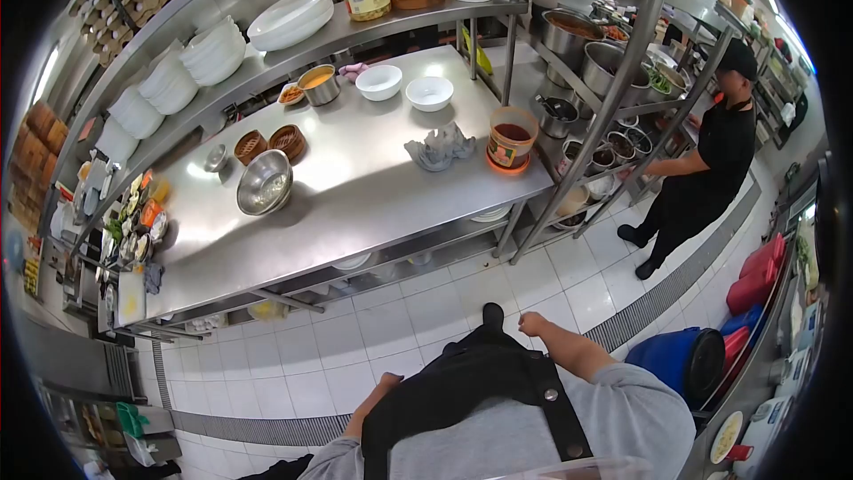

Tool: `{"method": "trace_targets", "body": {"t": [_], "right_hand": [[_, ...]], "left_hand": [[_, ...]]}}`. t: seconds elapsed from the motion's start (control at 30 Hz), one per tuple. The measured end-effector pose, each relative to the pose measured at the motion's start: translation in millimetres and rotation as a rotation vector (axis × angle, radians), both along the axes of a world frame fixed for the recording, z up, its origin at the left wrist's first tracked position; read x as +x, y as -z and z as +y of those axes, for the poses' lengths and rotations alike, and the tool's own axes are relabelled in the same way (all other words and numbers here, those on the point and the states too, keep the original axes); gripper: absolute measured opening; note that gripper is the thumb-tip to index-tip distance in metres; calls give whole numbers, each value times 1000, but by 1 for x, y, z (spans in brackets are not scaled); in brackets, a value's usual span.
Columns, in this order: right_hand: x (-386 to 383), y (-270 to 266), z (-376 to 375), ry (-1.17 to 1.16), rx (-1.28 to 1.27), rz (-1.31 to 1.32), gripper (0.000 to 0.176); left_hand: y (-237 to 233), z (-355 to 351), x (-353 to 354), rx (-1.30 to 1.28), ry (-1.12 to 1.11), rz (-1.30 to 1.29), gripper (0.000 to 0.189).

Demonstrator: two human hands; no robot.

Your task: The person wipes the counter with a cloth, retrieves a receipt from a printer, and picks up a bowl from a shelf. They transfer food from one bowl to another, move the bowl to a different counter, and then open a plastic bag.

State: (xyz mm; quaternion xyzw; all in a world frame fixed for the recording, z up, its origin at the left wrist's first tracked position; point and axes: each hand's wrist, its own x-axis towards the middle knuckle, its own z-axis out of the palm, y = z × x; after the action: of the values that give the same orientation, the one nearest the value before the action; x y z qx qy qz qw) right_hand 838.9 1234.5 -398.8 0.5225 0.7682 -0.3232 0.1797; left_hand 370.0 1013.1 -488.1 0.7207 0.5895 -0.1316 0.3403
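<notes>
My right hand (533, 325) hangs over the tiled floor, beside my black apron (444, 382). Its fingers look curled closed, and nothing shows in them. My left hand (388, 383) is low at my other side, partly covered by the apron, so its fingers are hidden. Both hands are apart from the steel table (355, 178). On that table stand a metal bowl (265, 185), two white bowls (379, 83), small bamboo steamers (286, 142), a crumpled grey cloth (440, 149) and a plastic tub of dark red contents (512, 138).
A person in black (724, 133) stands at the right beside shelves with pots (571, 36). A blue barrel (680, 360) is close on my right. Stacked white dishes (213, 52) line the upper shelf. A drain grate (649, 311) crosses the white floor tiles (400, 329).
</notes>
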Motion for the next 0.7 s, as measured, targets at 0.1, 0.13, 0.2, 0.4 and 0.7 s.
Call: {"method": "trace_targets", "body": {"t": [0.1,0.13,0.2,0.4,0.7], "right_hand": [[36,44,-26,-213,-24,-161,28],[49,61,-37,-257,-26,-180,28],[74,89,-52,-357,-27,-223,28],[68,9,-50,-310,-144,-180,31],[40,15,-13,167,-174,124,16]], "left_hand": [[8,-15,-17,-234,-491,-84,27],[4,-18,-20,-249,-628,-113,26],[-19,-18,-20,-271,-930,-225,24],[-17,-16,-2,-358,-1432,-352,32],[-69,6,29,-325,-940,-149,34]]}}
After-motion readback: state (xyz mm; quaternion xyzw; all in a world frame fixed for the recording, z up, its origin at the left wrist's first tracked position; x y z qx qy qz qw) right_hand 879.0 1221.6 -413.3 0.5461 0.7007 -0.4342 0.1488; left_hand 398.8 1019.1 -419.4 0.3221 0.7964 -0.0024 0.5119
